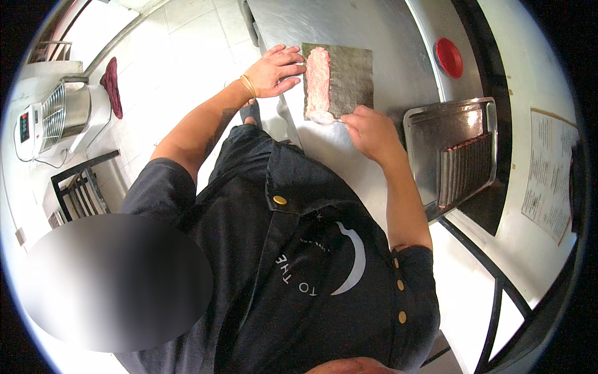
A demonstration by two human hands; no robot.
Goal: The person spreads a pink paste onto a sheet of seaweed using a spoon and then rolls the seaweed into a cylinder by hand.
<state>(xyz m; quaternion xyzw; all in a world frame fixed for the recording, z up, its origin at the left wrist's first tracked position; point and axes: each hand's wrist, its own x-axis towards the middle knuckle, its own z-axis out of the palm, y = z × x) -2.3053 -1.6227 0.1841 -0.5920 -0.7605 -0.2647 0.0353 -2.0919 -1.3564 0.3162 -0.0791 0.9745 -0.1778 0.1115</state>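
A dark green nori sheet (352,78) lies flat on the steel worktop. Along its left side runs a thick strip of pink minced filling (318,81). My left hand (278,70) rests at the sheet's left edge, fingers stretched out and slightly spread, holding nothing. In my right hand (372,133) the handle of a spoon (322,116) is pinched between thumb and fingers. The spoon's bowl sits at the near end of the strip, at the sheet's lower edge, with pale filling on it.
To the right, a metal tray (422,115) carries a row of dark nori rolls (467,167). Beyond it sits a round red dish (449,58). The steel worktop (349,22) extends past the sheet. A white mixer (59,118) stands at far left.
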